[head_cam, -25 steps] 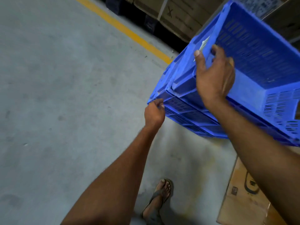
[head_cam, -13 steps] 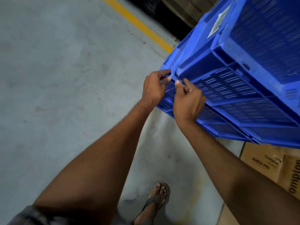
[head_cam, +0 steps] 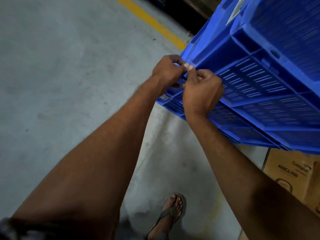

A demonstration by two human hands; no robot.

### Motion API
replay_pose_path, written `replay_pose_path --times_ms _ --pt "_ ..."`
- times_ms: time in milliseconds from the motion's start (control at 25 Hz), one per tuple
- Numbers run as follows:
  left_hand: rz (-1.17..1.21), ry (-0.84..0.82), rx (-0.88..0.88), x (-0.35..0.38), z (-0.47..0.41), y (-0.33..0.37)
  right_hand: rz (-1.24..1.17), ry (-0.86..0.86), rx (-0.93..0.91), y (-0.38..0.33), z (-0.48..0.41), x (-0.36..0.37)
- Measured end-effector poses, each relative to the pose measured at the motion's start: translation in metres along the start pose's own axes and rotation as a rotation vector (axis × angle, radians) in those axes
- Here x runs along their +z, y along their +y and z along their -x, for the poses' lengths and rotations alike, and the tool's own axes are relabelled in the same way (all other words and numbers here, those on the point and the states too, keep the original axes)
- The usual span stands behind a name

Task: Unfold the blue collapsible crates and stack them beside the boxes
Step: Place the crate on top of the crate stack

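Gripping the near corner of the blue crate stack [head_cam: 259, 94] with both hands, I am working at one folded layer. My left hand [head_cam: 167, 73] is curled tight around the corner edge, thumb and fingers pinched on the plastic, and my right hand [head_cam: 201, 90] is clenched just beside it on the slotted side panel, the two thumbs almost touching. The stack sits on the concrete floor [head_cam: 60, 84], its lower edge next to the cardboard boxes [head_cam: 292, 172] at my right, with the yellow floor line [head_cam: 150, 23] running behind it.

To do this well, I judge I should pull the panel up evenly rather than twist at the corner alone, since hinged walls tend to bind when one end leads. Keeping my fingertips outside the hinge gap matters, as a wall snapping into place could nip them. My sandalled foot [head_cam: 171, 212] stands near the stack, so I should keep it clear if a crate slips.
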State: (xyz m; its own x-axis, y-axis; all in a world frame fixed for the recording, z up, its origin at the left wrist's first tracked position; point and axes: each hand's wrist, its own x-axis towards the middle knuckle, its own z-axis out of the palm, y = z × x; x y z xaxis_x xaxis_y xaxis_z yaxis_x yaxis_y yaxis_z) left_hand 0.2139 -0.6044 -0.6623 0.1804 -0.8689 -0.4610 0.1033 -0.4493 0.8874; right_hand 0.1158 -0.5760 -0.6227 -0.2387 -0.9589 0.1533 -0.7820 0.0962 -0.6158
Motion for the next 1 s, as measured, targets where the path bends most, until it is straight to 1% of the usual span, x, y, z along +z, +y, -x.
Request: replay_pose_path --times_ms 120,200,320,400,480,600,680,840,920,1000 --pt "0.081 -0.079 -0.029 -0.005 0.0 0.002 0.034 -0.077 -0.118 0.002 -0.004 -0.006" --pt "0.1 -0.114 -0.034 -0.007 0.001 0.003 0.11 -0.061 -0.129 -0.004 -0.006 -0.006" --pt "0.203 -0.093 0.002 -0.004 0.003 -0.013 0.181 0.028 -0.127 -0.012 -0.002 -0.004" --pt "0.304 -0.062 0.047 0.001 0.008 -0.029 0.179 0.019 -0.146 -0.01 -0.001 -0.002" --pt "0.353 -0.042 0.079 0.004 0.01 -0.038 0.185 -0.015 -0.171 -0.007 -0.002 -0.001" --pt "0.289 -0.073 0.145 0.007 0.008 -0.044 0.202 -0.024 -0.192 -0.009 -0.003 0.002" --pt "0.187 -0.085 0.17 0.007 0.006 -0.048 0.213 -0.039 -0.202 -0.012 -0.005 0.002" --pt "-0.094 0.065 0.183 0.005 0.006 -0.039 0.07 -0.193 -0.149 0.006 0.003 -0.011" --pt "-0.149 0.128 0.156 0.007 0.021 -0.028 0.008 -0.243 -0.058 0.024 0.012 -0.027" --pt "-0.158 0.191 0.112 0.006 0.047 -0.015 -0.024 -0.252 0.057 0.035 0.021 -0.053"
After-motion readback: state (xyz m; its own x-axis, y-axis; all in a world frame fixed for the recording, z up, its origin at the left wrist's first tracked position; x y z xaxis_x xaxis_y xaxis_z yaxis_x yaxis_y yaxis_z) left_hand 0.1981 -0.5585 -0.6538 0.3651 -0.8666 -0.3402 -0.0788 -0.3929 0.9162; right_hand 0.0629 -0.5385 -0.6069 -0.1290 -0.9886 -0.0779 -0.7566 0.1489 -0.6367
